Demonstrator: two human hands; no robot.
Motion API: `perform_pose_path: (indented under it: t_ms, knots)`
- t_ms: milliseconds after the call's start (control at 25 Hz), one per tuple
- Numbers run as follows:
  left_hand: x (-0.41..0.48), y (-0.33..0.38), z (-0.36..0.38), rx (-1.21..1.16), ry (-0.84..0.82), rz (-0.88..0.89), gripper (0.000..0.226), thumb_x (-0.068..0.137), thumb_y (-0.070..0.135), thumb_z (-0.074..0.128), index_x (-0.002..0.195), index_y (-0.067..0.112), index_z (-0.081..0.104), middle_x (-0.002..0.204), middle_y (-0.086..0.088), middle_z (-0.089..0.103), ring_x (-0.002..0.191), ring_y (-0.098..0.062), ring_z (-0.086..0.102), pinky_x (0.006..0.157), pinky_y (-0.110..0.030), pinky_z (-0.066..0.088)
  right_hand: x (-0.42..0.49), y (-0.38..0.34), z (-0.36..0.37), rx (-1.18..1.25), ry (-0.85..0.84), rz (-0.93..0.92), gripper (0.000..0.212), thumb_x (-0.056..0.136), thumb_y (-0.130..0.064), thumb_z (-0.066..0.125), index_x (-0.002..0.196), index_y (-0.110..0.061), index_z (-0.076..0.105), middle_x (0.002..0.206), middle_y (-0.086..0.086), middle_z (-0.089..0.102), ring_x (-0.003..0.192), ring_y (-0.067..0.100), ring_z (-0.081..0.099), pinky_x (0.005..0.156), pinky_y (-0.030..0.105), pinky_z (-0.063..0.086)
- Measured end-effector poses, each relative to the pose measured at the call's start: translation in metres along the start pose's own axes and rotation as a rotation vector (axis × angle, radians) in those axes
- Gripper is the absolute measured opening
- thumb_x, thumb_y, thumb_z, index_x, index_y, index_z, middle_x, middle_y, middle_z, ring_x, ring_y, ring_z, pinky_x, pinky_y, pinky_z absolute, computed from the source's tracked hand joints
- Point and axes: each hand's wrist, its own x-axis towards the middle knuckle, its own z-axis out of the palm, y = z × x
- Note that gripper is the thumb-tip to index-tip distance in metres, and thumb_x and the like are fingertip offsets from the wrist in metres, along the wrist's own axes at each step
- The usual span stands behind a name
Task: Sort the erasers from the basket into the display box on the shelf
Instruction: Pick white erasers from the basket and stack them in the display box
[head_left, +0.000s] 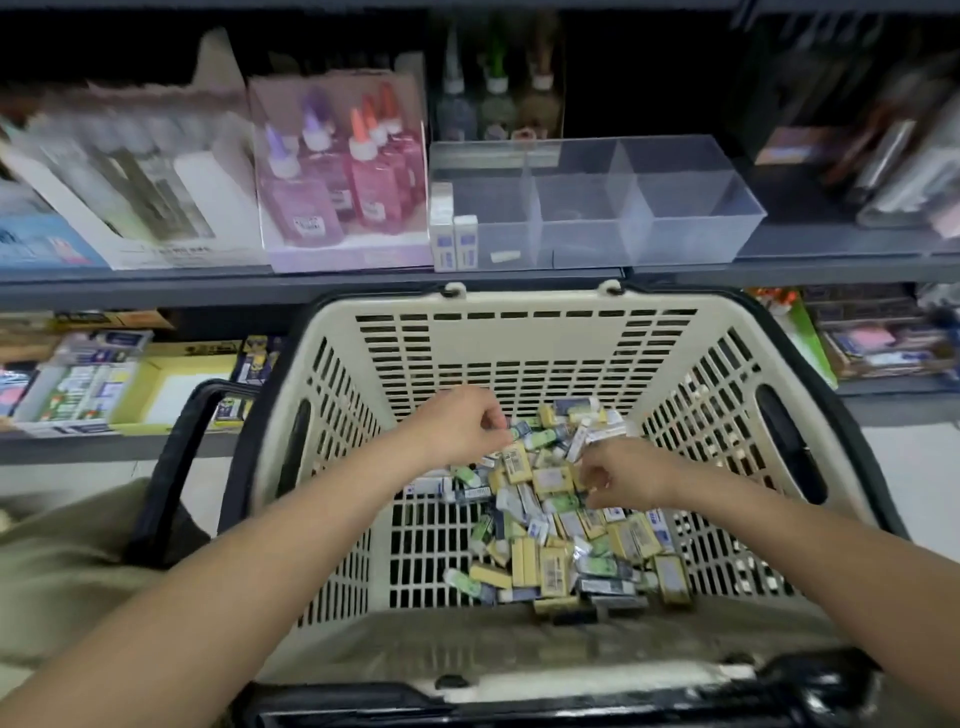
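Erasers (551, 525) in basket (519, 306) at all angles; display box (675, 244) lengthwise along shelf (208, 286)

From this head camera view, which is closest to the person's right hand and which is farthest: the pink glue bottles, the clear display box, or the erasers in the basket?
1. Erasers: in the basket, right under the right hand.
2. Display box: on the shelf, straight ahead.
3. Pink glue bottles: same shelf, left of the box.
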Motion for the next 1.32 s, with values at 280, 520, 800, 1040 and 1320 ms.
perform_pose_path:
  t_ms: [280, 520, 800, 1040, 1320]
  knots:
    - [0.018, -0.034, 0.045, -0.285, 0.011, -0.275, 0.015, 0.092, 0.017, 0.051, 0.088, 0.007, 0.062, 0.087, -0.003, 0.062, 0.068, -0.015, 0.055, 0.072, -0.032, 0.051, 0.041, 0.023, 0.000, 0.177, 0.332, 0.214, 0.042, 0.089, -0.009, 0.053, 0.129, -0.021, 0.044, 0.114, 0.010, 0.060, 0.097, 0.026, 0.060, 0.074, 0.035, 0.052]
    - [0.024, -0.031, 0.049, -0.321, 0.030, -0.253, 0.007, 0.091, 0.020, 0.055, 0.090, 0.016, 0.062, 0.092, 0.003, 0.062, 0.081, -0.011, 0.057, 0.073, -0.028, 0.050, 0.040, 0.024, 0.003, 0.157, 0.407, 0.180, 0.017, 0.092, -0.014, 0.054, 0.106, -0.022, 0.055, 0.104, 0.004, 0.060, 0.085, 0.021, 0.057, 0.065, 0.031, 0.050]
    - [0.025, -0.001, 0.062, -0.466, -0.018, -0.087, 0.011, 0.093, 0.018, 0.053, 0.104, 0.020, 0.055, 0.095, 0.001, 0.064, 0.079, -0.012, 0.062, 0.069, -0.032, 0.051, 0.030, -0.005, -0.025, 0.736, 0.260, -0.077, 0.010, 0.090, -0.014, 0.059, 0.098, -0.019, 0.060, 0.069, -0.004, 0.063, 0.060, 0.007, 0.060, 0.057, 0.021, 0.048]
    - [0.026, -0.007, 0.054, -0.845, -0.052, -0.327, 0.016, 0.092, 0.009, 0.054, 0.107, 0.012, 0.048, 0.095, -0.004, 0.068, 0.081, -0.014, 0.061, 0.060, -0.028, 0.045, 0.036, 0.047, -0.006, 0.340, 0.238, 0.467, 0.031, 0.090, -0.003, 0.050, 0.120, -0.007, 0.054, 0.112, 0.013, 0.061, 0.095, 0.024, 0.059, 0.077, 0.031, 0.048]
    - [0.023, -0.010, 0.051, -1.081, -0.091, -0.437, 0.024, 0.089, 0.004, 0.057, 0.109, 0.007, 0.046, 0.093, -0.006, 0.067, 0.078, -0.015, 0.063, 0.066, -0.027, 0.051, 0.043, 0.048, 0.005, 0.353, 0.259, 0.434, 0.035, 0.085, -0.012, 0.059, 0.119, -0.011, 0.048, 0.090, 0.004, 0.056, 0.081, 0.021, 0.054, 0.062, 0.026, 0.039]
